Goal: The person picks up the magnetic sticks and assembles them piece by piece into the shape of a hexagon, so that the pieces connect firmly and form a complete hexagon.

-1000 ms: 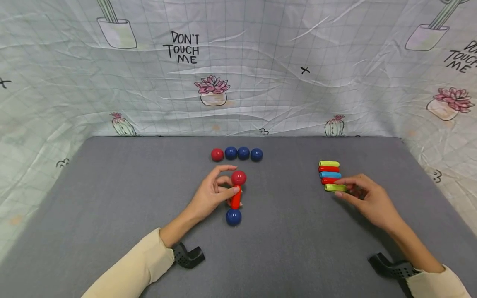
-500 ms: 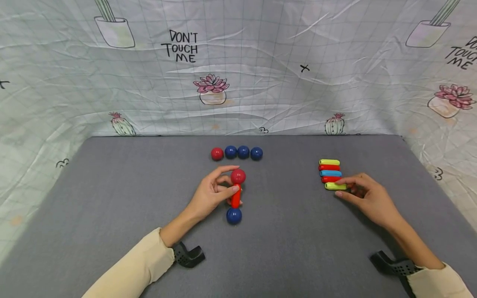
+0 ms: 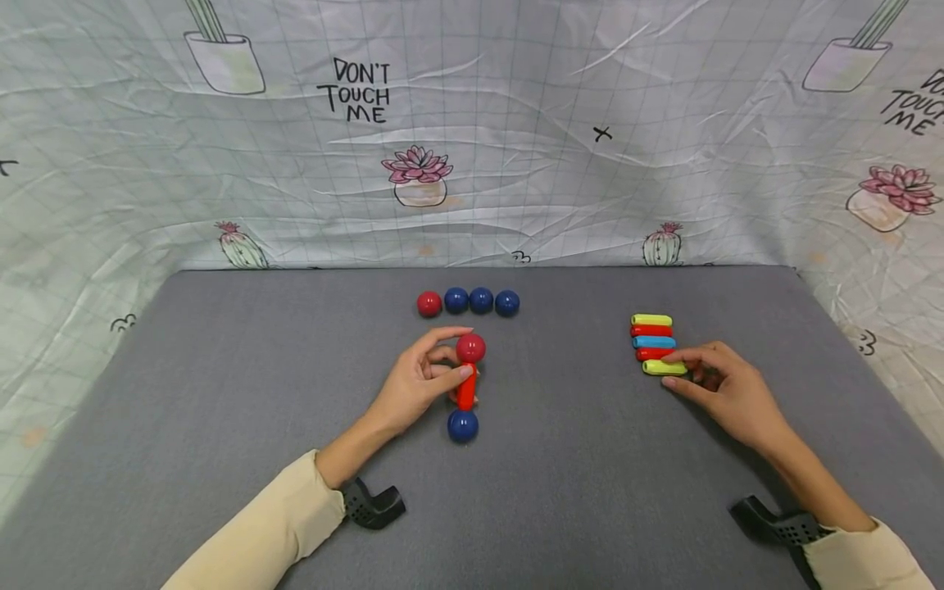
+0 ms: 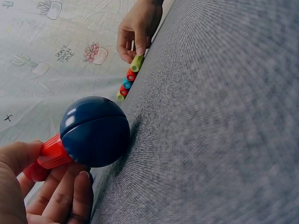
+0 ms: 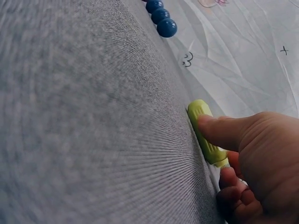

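Observation:
My left hand [image 3: 422,378] grips a red rod [image 3: 466,392] between thumb and fingers. A red ball [image 3: 470,348] sits on the rod's far end and a blue ball [image 3: 462,426] on its near end. Seen from the left wrist, the blue ball [image 4: 95,132] looms large beside my fingers. Over on the right, my right hand [image 3: 726,392] pinches a yellow-green rod [image 3: 656,368], the nearest in a short stack of rods. In the right wrist view the thumb presses on this ribbed yellow-green rod [image 5: 201,130], which lies at the grey surface.
Behind the left hand stands a row of balls, one red [image 3: 429,304] and several blue [image 3: 482,300]. Beyond the pinched rod lie two red rods, a blue rod [image 3: 653,342] and another yellow-green rod [image 3: 652,319]. A printed cloth [image 3: 516,180] hangs behind the grey table [image 3: 560,492].

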The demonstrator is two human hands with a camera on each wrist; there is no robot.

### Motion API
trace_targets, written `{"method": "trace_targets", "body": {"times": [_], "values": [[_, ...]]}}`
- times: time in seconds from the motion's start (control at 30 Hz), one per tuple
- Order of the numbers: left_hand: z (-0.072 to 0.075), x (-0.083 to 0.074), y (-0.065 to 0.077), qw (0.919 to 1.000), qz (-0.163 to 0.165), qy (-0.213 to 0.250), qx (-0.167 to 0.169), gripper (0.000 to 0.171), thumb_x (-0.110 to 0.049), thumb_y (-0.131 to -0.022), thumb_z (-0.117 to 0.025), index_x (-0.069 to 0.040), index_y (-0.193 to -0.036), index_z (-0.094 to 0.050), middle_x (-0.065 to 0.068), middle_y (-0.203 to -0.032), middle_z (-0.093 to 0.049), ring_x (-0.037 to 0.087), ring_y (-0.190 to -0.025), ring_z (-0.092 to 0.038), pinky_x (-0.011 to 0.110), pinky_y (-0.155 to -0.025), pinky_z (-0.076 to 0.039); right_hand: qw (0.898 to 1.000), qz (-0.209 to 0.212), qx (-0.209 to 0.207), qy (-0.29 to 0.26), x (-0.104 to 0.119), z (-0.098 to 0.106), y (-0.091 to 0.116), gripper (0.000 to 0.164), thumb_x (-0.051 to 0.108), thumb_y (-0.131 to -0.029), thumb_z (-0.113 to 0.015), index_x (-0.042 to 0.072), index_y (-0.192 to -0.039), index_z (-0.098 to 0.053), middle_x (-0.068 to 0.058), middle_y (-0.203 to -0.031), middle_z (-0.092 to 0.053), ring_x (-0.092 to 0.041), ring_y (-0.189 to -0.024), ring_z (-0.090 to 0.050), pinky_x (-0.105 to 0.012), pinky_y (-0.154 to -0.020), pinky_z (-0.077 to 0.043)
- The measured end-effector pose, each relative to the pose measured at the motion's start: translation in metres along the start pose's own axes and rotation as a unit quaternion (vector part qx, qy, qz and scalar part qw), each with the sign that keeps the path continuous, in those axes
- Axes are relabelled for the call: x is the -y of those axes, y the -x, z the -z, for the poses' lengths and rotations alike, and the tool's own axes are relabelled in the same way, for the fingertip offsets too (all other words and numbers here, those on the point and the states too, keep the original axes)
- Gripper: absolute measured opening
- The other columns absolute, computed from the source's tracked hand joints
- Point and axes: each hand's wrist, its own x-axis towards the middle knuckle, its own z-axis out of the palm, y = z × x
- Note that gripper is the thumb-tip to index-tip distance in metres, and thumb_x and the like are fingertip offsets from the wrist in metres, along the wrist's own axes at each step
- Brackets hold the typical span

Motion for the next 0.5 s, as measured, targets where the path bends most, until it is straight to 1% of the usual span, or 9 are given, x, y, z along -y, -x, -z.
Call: {"method": "trace_targets", "body": {"times": [0.2,0.33,0.5], "values": [[0.0000,-0.0009,-0.0005,0.9999,0.007,0.009,-0.002,0.048,0.005,-0.091,-0.059,0.008,-0.136,-0.040,0.024,-0.092,-0.061,0.031,-0.066,-0.068,0.030,-0.061,-0.054,1.000,0.015,-0.013,0.004,-0.0010,-0.0020,-0.0010,0.030,-0.003,-0.076,-0.078,0.011,-0.102,-0.069,-0.003,-0.082,-0.046,-0.009,-0.072,-0.039,-0.020,-0.057,-0.031],[0.0005,-0.0009,-0.0005,1.0000,0.005,0.003,-0.005,0.045,0.003,-0.094,-0.057,0.008,-0.135,-0.040,0.022,-0.092,-0.063,0.030,-0.065,-0.068,0.029,-0.060,-0.053,1.000,0.015,-0.012,0.013,-0.0010,-0.0022,-0.0015,0.029,-0.001,-0.076,-0.078,0.012,-0.101,-0.069,-0.003,-0.081,-0.045,-0.008,-0.071,-0.039,-0.021,-0.056,-0.030],[0.0005,-0.0001,0.0002,0.9999,0.006,-0.007,-0.010,0.041,-0.001,-0.096,-0.055,0.005,-0.135,-0.042,0.027,-0.092,-0.063,0.031,-0.065,-0.068,0.030,-0.059,-0.052,1.000,0.012,-0.006,0.020,-0.0006,-0.0023,-0.0011,0.029,0.000,-0.076,-0.079,0.012,-0.101,-0.069,-0.003,-0.081,-0.045,-0.007,-0.069,-0.038,-0.021,-0.054,-0.030]]}}
